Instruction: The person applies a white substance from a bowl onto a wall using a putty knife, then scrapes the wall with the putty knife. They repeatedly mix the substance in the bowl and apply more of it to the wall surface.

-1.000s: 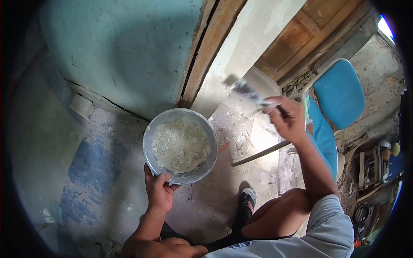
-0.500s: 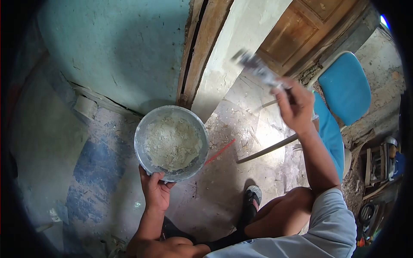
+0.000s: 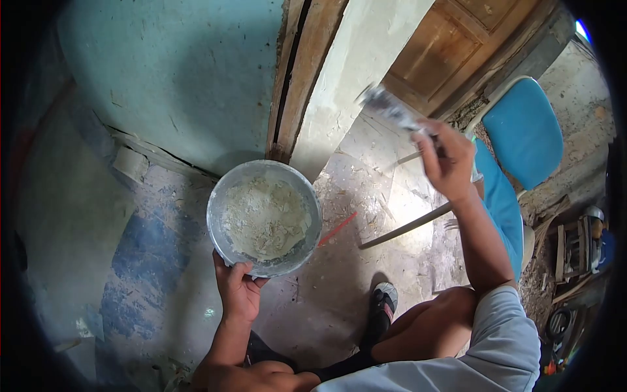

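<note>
While the left hand [image 3: 240, 291] supports a round grey bowl [image 3: 217, 222], its thumb lies over the near rim and its fingers curl beneath the side; grip closed on the bowl. Contents: pale, lumpy material [image 3: 264, 222]. Left forearm: angled upward from the lower edge of the view.

Right hand [image 3: 450, 157]: raised, fingers closed around the handle of a flat tool [image 3: 388, 108], probably a scraper, blurred; any marking on it unreadable. Right arm: bent at the elbow, forearm rising from a grey sleeve [image 3: 499, 326]. Tool head: overlapping the edge of a whitish post [image 3: 353, 72] in view; contact cannot be told.

Also present: blue chair [image 3: 522, 134], right of the right hand; red strip [image 3: 337, 228], on the floor beside the bowl.
</note>
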Tool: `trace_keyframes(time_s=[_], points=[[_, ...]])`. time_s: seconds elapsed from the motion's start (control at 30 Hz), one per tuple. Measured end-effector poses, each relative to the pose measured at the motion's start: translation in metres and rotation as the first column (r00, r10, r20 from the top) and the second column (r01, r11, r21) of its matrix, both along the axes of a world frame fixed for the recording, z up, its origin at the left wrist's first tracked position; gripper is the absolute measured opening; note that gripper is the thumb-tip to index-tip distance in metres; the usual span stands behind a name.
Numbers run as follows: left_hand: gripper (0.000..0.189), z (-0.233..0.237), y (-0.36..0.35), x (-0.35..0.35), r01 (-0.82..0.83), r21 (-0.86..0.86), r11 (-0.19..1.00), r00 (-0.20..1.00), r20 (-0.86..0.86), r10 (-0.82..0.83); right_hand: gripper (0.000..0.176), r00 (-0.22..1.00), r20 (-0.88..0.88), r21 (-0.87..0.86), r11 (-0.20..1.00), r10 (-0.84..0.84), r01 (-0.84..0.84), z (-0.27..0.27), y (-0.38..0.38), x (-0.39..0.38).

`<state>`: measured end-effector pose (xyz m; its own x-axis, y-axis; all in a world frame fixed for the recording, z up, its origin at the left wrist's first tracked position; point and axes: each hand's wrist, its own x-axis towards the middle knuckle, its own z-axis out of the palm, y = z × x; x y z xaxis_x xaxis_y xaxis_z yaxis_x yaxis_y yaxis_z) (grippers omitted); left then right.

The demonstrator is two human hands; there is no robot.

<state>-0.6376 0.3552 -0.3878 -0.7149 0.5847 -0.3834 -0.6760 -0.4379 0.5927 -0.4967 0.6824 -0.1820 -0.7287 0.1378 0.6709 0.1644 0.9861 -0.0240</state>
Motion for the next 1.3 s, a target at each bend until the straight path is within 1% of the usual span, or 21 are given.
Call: trace_keyframes(time_s=[0.07, 0.1, 0.17, 0.2, 0.27, 0.3, 0.37, 0.53, 0.63, 0.7, 0.73, 0.8, 0.83, 0.9, 1.0, 1.03, 1.07, 1.13, 1.17, 1.2, 1.3], points=[[0.071, 0.001, -0.001, -0.002, 0.004, -0.005, 1.000, 1.000, 0.003, -0.004, 0.016, 0.980, -0.196, -0.150, 0.988, 0.014, -0.045, -0.003, 0.006, -0.001], [0.071, 0.003, -0.002, -0.001, 0.017, -0.009, 1.000, 1.000, 0.004, -0.017, 0.020, 0.988, -0.156, -0.241, 0.969, 0.013, -0.050, -0.003, 0.001, 0.001], [0.071, 0.004, 0.000, 0.000, 0.007, -0.014, 1.000, 1.000, 0.003, -0.007, 0.022, 0.995, 0.027, -0.122, 0.988, 0.094, -0.090, -0.005, -0.004, -0.005], [0.071, 0.004, 0.001, 0.000, -0.006, -0.015, 1.000, 1.000, 0.004, 0.006, 0.023, 0.999, 0.040, -0.266, 0.964, 0.035, -0.023, -0.014, -0.008, -0.008], [0.071, 0.000, 0.000, -0.001, 0.000, 0.002, 1.000, 1.000, -0.006, 0.000, 0.022, 0.995, 0.091, -0.384, 0.923, 0.051, -0.012, -0.027, -0.007, -0.011], [0.071, -0.002, -0.001, -0.001, 0.010, 0.018, 1.000, 1.000, -0.012, -0.010, 0.021, 0.988, 0.072, -0.297, 0.948, 0.140, -0.112, -0.040, -0.001, -0.015], [0.075, 0.000, -0.001, 0.001, 0.002, -0.014, 1.000, 1.000, -0.019, -0.002, 0.021, 0.962, 0.184, -0.271, 0.951, 0.202, -0.148, -0.062, 0.007, -0.015], [0.078, -0.003, -0.003, 0.001, 0.001, -0.034, 0.999, 0.999, -0.046, -0.003, 0.018, 0.938, 0.288, -0.207, 0.969, 0.192, -0.135, -0.078, 0.004, -0.016], [0.070, 0.000, -0.002, 0.000, -0.013, 0.019, 1.000, 1.000, -0.013, 0.014, 0.020, 0.970, 0.192, 0.043, 0.986, 0.150, -0.161, -0.064, 0.018, -0.012], [0.069, 0.003, -0.001, 0.001, -0.029, 0.013, 0.999, 0.999, -0.016, 0.029, 0.017, 0.983, 0.157, -0.018, 0.995, 0.099, -0.098, -0.027, -0.001, -0.014], [0.069, 0.003, -0.001, 0.001, -0.026, 0.011, 1.000, 1.000, -0.011, 0.026, 0.022, 0.986, 0.103, 0.099, 0.985, 0.134, -0.144, -0.022, 0.006, -0.014], [0.069, 0.005, 0.000, 0.001, -0.033, -0.002, 0.999, 0.999, -0.003, 0.033, 0.029, 0.995, -0.094, 0.024, 0.999, 0.028, -0.026, -0.013, -0.010, -0.018], [0.069, 0.006, 0.001, 0.001, -0.034, 0.002, 0.999, 0.999, -0.001, 0.034, 0.034, 0.994, -0.108, -0.053, 0.999, 0.004, -0.010, -0.013, -0.011, -0.016], [0.068, 0.007, 0.001, 0.000, -0.032, -0.007, 0.999, 0.999, 0.007, 0.032, 0.035, 0.999, 0.015, 0.030, 0.998, 0.051, -0.051, -0.019, -0.015, -0.015], [0.068, 0.002, 0.000, -0.001, -0.026, -0.003, 1.000, 1.000, 0.003, 0.026, 0.029, 0.995, 0.100, -0.269, 0.963, 0.012, 0.016, -0.054, -0.026, -0.014], [0.068, 0.002, -0.001, -0.001, -0.026, -0.005, 1.000, 1.000, 0.004, 0.026, 0.025, 0.991, 0.124, -0.451, 0.892, 0.058, 0.004, -0.077, -0.024, -0.010], [0.068, 0.003, -0.003, -0.002, -0.024, -0.006, 1.000, 1.000, -0.004, 0.024, 0.021, 0.994, 0.006, -0.647, 0.759, 0.106, -0.077, -0.097, -0.032, -0.012], [0.069, 0.006, -0.001, -0.003, -0.028, -0.008, 1.000, 0.999, -0.018, 0.028, 0.016, 0.983, -0.130, -0.806, 0.564, 0.128, -0.180, -0.102, -0.042, -0.014], [0.069, 0.009, -0.001, -0.002, -0.054, -0.019, 0.998, 0.998, -0.025, 0.053, 0.011, 0.983, -0.131, -0.874, 0.453, 0.131, -0.177, -0.095, -0.042, -0.014], [0.070, 0.013, 0.000, -0.001, -0.078, -0.032, 0.996, 0.997, -0.032, 0.076, 0.010, 0.966, -0.220, -0.868, 0.424, 0.138, -0.259, -0.083, -0.044, -0.017], [0.072, -0.004, -0.019, -0.020, -0.135, -0.044, 0.990, 0.991, -0.022, 0.134, 0.008, 0.942, -0.309, -0.842, 0.423, 0.132, -0.335, -0.079, -0.069, -0.038]])
